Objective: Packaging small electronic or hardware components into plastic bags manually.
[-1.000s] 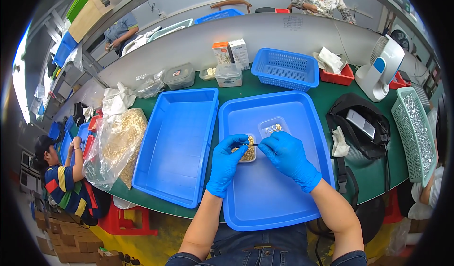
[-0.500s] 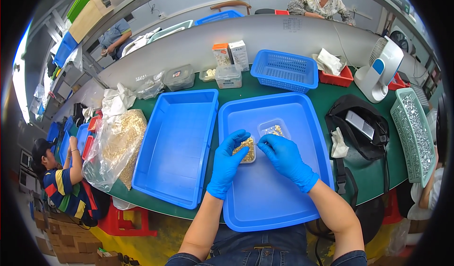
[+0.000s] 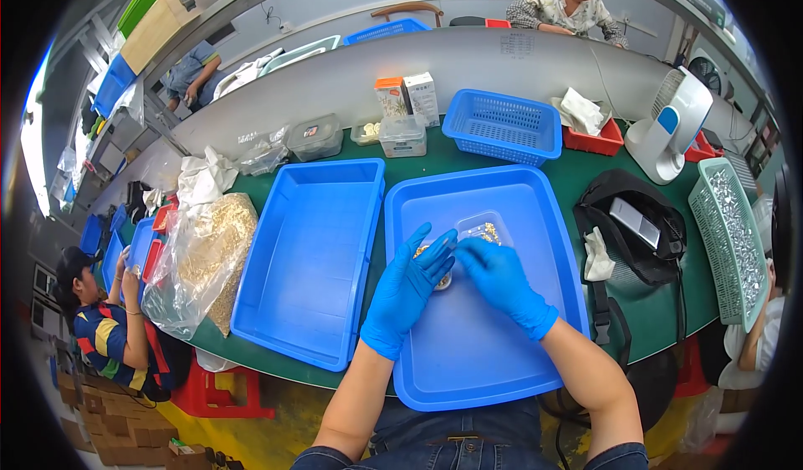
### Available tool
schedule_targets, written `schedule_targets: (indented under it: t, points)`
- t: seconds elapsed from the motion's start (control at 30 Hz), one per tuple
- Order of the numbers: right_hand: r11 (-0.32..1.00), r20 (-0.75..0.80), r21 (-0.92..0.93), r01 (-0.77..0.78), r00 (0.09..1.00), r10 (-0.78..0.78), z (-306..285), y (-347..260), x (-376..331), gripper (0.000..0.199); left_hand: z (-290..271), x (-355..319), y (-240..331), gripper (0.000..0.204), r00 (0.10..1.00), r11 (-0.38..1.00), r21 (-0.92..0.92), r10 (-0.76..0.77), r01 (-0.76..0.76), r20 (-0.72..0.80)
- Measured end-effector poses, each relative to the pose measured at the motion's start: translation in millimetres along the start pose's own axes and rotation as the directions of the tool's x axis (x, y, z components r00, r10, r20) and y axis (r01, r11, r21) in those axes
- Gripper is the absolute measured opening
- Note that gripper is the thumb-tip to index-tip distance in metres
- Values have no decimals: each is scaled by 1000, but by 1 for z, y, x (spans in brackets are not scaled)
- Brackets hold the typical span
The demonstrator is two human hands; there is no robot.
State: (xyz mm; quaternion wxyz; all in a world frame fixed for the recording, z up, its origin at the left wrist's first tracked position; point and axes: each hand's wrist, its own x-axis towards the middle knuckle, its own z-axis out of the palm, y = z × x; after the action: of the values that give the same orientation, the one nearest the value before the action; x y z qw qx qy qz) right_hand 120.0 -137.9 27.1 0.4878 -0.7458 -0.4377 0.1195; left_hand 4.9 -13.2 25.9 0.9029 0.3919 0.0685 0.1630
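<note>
Both my hands wear blue gloves and hover over a blue tray (image 3: 481, 357). My left hand (image 3: 398, 294) is turned palm upward, its fingers stretched toward the right. Close by its fingertips, my right hand (image 3: 499, 282) is closed in a pinch; whatever is between the fingers is too small or hidden to make out. Under my left fingers sits a small clear container of gold-coloured pieces (image 3: 444, 283), mostly covered by the hand. Behind the right hand, a second clear container (image 3: 470, 220) in the tray holds more small gold pieces.
Left stands another blue tray (image 3: 305, 261), then a plastic bag of gold pieces (image 3: 224, 248). A blue basket (image 3: 502, 127), lidded boxes (image 3: 316, 138) and a white fan (image 3: 669, 135) line the back. Right lie a black bag (image 3: 623, 190) and a green basket of silvery parts (image 3: 732, 240). Co-workers sit around.
My left hand has rolled palm upward and straightened its fingers, covering more of the near container. The right hand stays pinched, now close to the left fingertips.
</note>
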Motion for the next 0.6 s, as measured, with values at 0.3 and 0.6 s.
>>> schedule_targets:
  t: [0.3,0.6]
  points:
    - [992,34,-107,68,997,-65,6,4,-2,21,3,-1,-1,63,1000,1000,14,-24,24,11]
    - [915,19,-402,-36,999,48,-15,13,4,24,-4,0,-8,61,995,987,121,-104,104,-11]
